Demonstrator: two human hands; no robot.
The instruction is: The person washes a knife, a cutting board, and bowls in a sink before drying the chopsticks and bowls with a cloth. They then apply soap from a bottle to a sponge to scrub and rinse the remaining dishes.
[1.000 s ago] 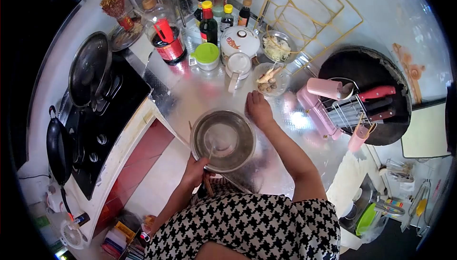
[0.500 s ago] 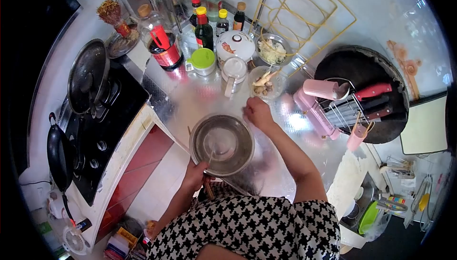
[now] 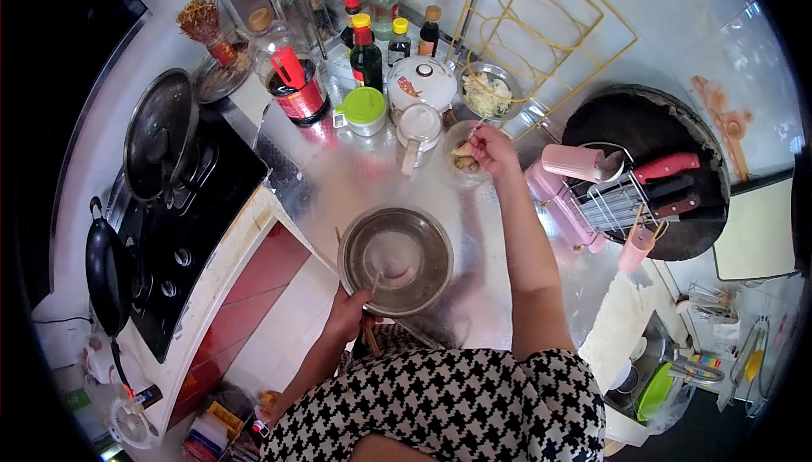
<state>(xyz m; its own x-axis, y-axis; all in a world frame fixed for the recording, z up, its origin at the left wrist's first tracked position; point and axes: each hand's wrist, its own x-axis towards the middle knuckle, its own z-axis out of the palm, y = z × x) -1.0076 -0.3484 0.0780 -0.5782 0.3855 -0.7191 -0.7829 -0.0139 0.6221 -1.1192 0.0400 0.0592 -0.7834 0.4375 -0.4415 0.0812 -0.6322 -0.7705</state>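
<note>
My left hand (image 3: 348, 314) is closed on the near-left rim of a round metal bowl (image 3: 440, 251), which is tilted a little above the counter. Thin wooden sticks (image 3: 370, 340), perhaps chopsticks, show beside that hand and under the bowl. The bowl's inside looks wet, with no food that I can make out. Over a small clear dish (image 3: 465, 179) at the back, my right hand (image 3: 492, 151) pinches a pale piece of food whose tip shows above the fingers. Small brownish pieces (image 3: 463, 160) lie in the dish, partly hidden by my fingers.
Behind the dish are a white lidded pot (image 3: 422, 82), a bowl of pale shreds (image 3: 489, 94), a green-lidded jar (image 3: 364, 109) and several sauce bottles (image 3: 365, 60). A knife rack (image 3: 613, 196) stands right, a black stove (image 3: 182, 251) left. A gold wire rack (image 3: 584, 48) leans behind.
My right hand has moved forward and right from the counter to the small dish, and its fingers have closed on the pale piece. My left hand and the metal bowl have barely moved.
</note>
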